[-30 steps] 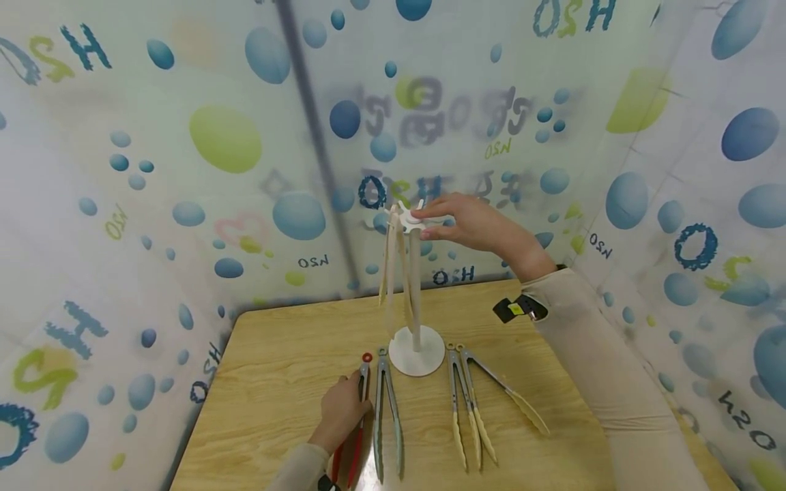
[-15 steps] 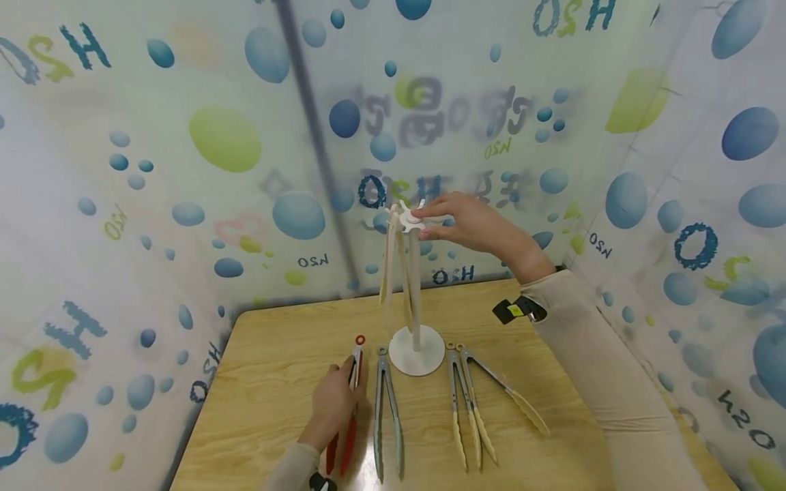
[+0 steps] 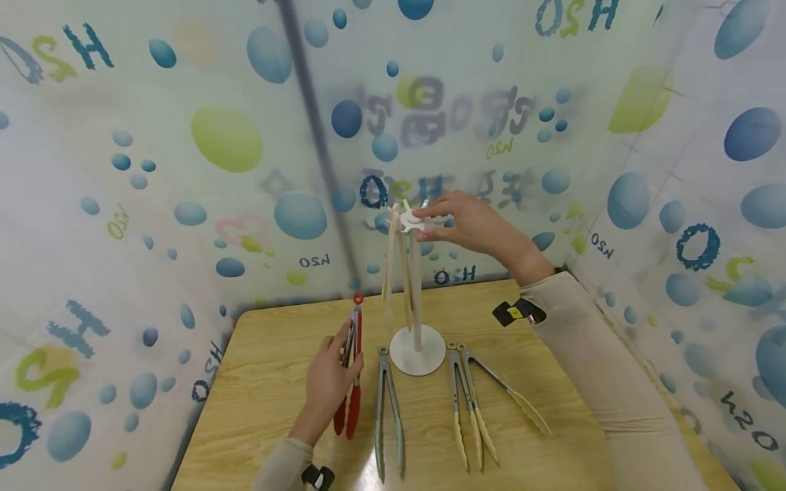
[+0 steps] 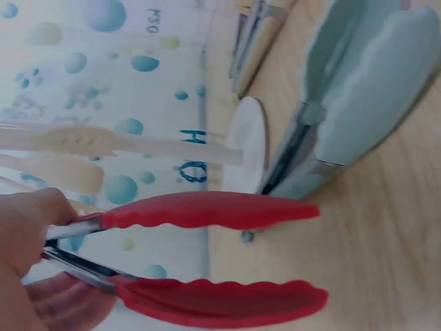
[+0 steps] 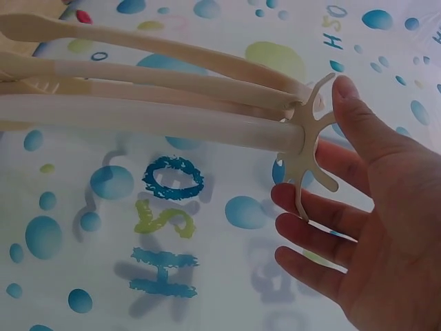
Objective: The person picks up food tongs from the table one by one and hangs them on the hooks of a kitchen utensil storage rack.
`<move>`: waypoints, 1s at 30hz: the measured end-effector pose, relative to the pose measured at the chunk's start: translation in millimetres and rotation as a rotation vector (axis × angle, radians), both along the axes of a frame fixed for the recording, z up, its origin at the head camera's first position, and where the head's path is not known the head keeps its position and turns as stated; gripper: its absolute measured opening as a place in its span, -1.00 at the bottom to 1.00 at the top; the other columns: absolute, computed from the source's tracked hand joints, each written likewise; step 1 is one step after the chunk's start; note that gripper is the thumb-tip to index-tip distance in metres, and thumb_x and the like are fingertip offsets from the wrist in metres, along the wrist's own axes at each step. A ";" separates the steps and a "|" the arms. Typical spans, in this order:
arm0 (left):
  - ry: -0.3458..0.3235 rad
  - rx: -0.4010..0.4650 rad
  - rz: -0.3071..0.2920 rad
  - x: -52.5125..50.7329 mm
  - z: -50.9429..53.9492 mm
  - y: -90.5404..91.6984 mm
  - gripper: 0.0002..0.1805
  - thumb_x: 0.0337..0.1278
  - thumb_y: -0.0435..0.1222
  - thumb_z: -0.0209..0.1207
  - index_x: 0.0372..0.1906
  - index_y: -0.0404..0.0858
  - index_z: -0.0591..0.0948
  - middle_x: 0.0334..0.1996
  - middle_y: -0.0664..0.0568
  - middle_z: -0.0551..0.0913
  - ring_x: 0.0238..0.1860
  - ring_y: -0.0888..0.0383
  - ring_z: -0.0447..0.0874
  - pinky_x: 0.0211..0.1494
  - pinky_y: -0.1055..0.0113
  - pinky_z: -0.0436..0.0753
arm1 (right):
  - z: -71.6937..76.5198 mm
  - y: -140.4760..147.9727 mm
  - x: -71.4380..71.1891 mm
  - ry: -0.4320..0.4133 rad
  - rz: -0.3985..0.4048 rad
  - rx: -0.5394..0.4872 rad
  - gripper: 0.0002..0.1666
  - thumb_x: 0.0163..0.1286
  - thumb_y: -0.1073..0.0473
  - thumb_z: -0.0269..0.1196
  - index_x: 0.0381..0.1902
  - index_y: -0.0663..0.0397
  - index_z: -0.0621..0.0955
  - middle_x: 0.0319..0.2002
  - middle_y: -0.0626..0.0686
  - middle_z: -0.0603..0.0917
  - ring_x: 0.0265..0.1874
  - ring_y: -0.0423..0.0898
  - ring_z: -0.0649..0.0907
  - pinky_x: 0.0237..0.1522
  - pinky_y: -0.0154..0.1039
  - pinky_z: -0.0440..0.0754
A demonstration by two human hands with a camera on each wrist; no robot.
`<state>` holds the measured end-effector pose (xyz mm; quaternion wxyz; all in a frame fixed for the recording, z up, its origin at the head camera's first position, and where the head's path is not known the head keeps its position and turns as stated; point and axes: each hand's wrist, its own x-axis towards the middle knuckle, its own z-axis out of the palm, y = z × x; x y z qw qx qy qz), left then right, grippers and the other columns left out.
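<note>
My left hand (image 3: 328, 378) holds red-tipped tongs (image 4: 220, 210) by their metal arms, raised from the table, ring end pointing away. Their two red scalloped tips stand apart in the left wrist view. My right hand (image 5: 400, 186) grips the hooked top (image 5: 300, 155) of a white utensil stand (image 3: 417, 293), thumb on one hook and fingertips at others. Several cream utensils (image 5: 186, 86) hang from the stand's left side. Green tongs (image 3: 379, 423) lie on the table in front of the stand's round base (image 3: 402, 358).
Several yellow-tipped tongs (image 3: 459, 429) lie spread on the wooden table (image 3: 276, 348) right of the green pair. A patterned curtain (image 3: 184, 170) stands behind the table and along its sides.
My left hand has lifted the red tongs and carried them away from me, toward the table's back. My right hand stays at the stand's top.
</note>
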<state>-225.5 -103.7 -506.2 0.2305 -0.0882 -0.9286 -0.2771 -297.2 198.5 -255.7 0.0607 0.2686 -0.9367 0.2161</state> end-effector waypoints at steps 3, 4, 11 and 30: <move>0.103 0.052 -0.036 -0.7 9.5 1.8 -0.25 0.01 -0.26 0.42 0.39 -0.04 0.46 -0.22 -0.08 0.62 -0.44 0.15 0.64 -0.61 0.51 0.43 | -0.2 -1.0 0.0 0.009 -0.003 -0.007 -0.35 0.31 -0.19 0.30 0.34 -0.27 0.50 0.20 0.04 0.60 0.15 0.06 0.56 0.12 0.07 0.58; 0.130 0.067 -0.047 -1.0 13.0 2.4 -0.24 0.00 -0.27 0.43 0.39 -0.04 0.46 -0.21 -0.08 0.62 -0.43 0.13 0.66 -0.61 0.50 0.46 | -0.1 -1.5 0.2 0.011 -0.006 -0.010 -0.35 0.31 -0.19 0.30 0.34 -0.28 0.51 0.18 0.04 0.61 0.12 0.05 0.56 0.10 0.06 0.59; 0.265 0.140 -0.115 -2.5 35.8 5.4 -0.18 0.01 -0.32 0.42 0.44 0.00 0.40 -0.22 -0.10 0.61 -0.39 0.11 0.68 -0.50 0.38 0.68 | -3.2 -3.6 0.0 0.056 0.002 -0.025 -0.38 0.31 -0.17 0.32 0.31 -0.21 0.55 0.15 0.08 0.61 0.11 0.06 0.57 0.10 0.04 0.59; 0.390 0.265 -0.318 -6.7 92.2 31.8 -0.17 0.02 -0.38 0.41 0.45 -0.04 0.39 -0.10 -0.10 0.63 -0.29 0.09 0.68 -0.40 0.28 0.74 | -7.9 -2.5 -4.2 0.009 0.019 -0.047 -0.31 0.31 -0.26 0.27 0.31 -0.11 0.53 0.55 0.10 0.20 0.58 0.09 0.13 0.42 0.15 0.38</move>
